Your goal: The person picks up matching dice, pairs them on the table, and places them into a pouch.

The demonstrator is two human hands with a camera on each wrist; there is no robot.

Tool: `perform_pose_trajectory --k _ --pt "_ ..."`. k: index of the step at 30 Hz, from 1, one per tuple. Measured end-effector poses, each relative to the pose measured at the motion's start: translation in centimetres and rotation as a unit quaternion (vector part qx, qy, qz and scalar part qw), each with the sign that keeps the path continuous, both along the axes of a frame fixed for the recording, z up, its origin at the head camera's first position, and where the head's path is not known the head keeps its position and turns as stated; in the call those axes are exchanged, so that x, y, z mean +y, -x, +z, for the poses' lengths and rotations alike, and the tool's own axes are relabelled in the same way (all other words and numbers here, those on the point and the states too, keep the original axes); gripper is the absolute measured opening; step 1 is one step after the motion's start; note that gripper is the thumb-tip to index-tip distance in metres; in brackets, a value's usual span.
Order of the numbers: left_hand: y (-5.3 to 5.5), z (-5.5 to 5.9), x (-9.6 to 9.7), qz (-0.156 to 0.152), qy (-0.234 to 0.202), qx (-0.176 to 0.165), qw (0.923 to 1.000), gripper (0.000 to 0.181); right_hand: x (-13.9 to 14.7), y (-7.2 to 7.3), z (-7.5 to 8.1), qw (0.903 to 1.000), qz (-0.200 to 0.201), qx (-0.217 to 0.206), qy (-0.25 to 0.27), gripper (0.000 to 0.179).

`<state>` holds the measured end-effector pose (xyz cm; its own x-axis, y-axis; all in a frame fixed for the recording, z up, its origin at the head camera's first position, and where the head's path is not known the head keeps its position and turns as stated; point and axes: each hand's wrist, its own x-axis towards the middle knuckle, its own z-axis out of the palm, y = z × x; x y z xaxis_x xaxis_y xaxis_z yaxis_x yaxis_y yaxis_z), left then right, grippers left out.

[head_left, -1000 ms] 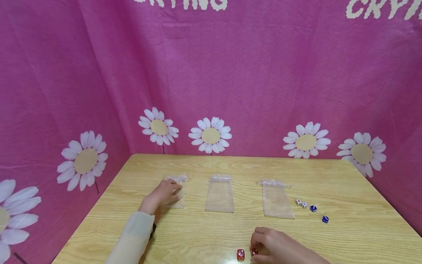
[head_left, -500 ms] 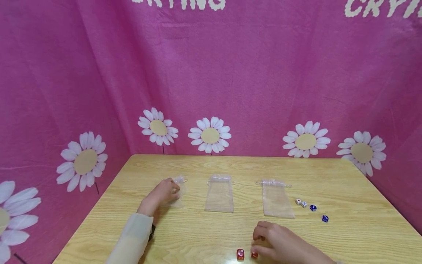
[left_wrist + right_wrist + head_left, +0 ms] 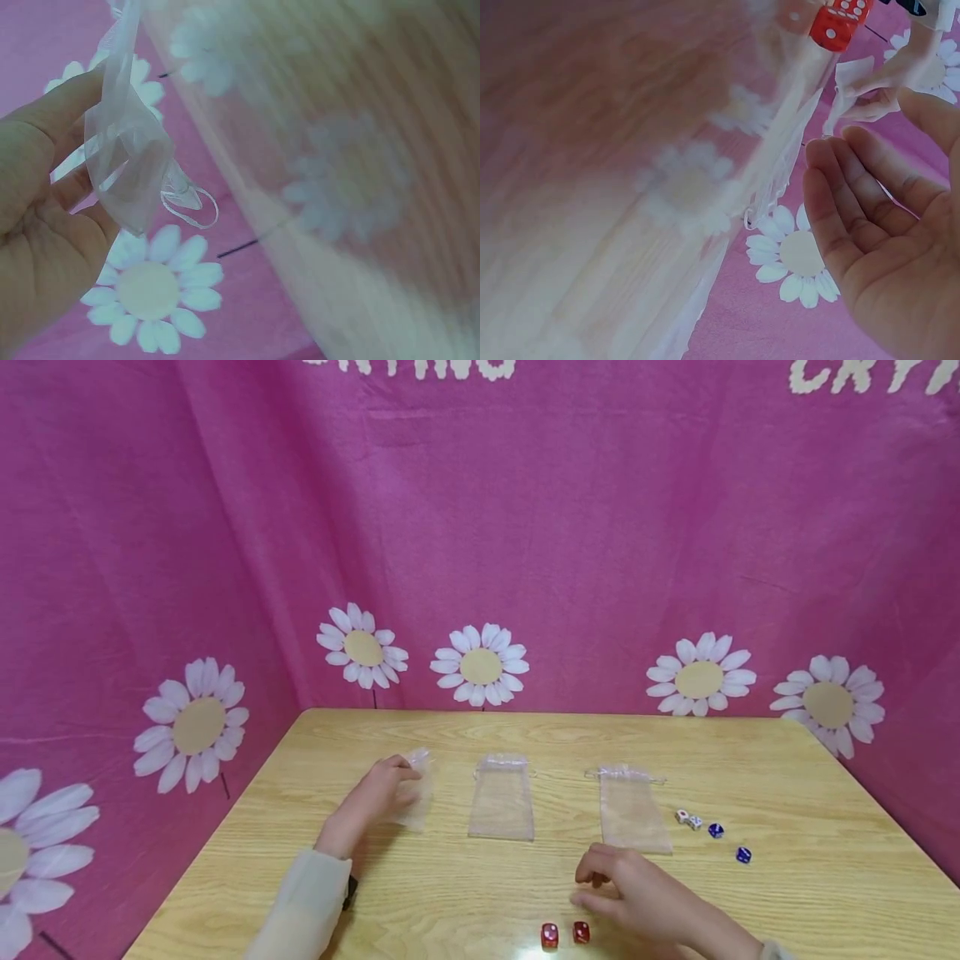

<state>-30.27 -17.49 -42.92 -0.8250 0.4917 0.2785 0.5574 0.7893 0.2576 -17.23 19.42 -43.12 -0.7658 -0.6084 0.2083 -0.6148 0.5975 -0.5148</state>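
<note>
My left hand (image 3: 382, 789) holds the leftmost sheer drawstring bag (image 3: 417, 793) at the far left of the table. In the left wrist view, the thin bag (image 3: 124, 157) hangs between the thumb and fingers, with its drawstring loop dangling. My right hand (image 3: 626, 889) is over the front of the table, its fingers loosely bent and nothing in them. Two red dice, a left die (image 3: 550, 935) and a right die (image 3: 581, 932), lie just in front of that hand. The right wrist view also shows a red die (image 3: 831, 30) and the bare palm.
A middle sheer bag (image 3: 501, 799) and a right sheer bag (image 3: 632, 810) lie flat on the wooden table (image 3: 450, 893). Right of them are two white dice (image 3: 688, 819), a blue die (image 3: 716, 831) and another blue die (image 3: 743, 855). A pink flowered cloth (image 3: 570, 543) hangs behind.
My left hand has gone from resting on the left bag to gripping it and raising it slightly. My right hand has drawn back from the right red die and moved farther up the table.
</note>
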Motion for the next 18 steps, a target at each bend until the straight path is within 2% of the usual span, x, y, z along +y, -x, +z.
perform_pose_trajectory --k 4,9,12,18 --pt "-0.6 0.6 1.0 -0.008 0.003 0.014 0.9999 0.028 -0.1 0.4 0.0 0.9996 0.006 -0.001 0.027 0.010" --pt "-1.5 1.5 2.4 -0.028 0.010 0.047 0.9984 0.029 -0.3 0.8 -0.1 0.9981 0.012 0.026 0.054 0.008" --pt "-2.3 2.1 3.4 -0.039 0.004 0.065 0.9971 0.031 -0.5 1.1 -0.3 0.9969 0.001 0.036 0.070 0.008" --pt "-3.7 3.4 5.3 -0.062 -0.012 0.082 0.9946 0.032 -0.9 1.9 -0.2 0.9934 -0.041 0.007 0.107 0.008"
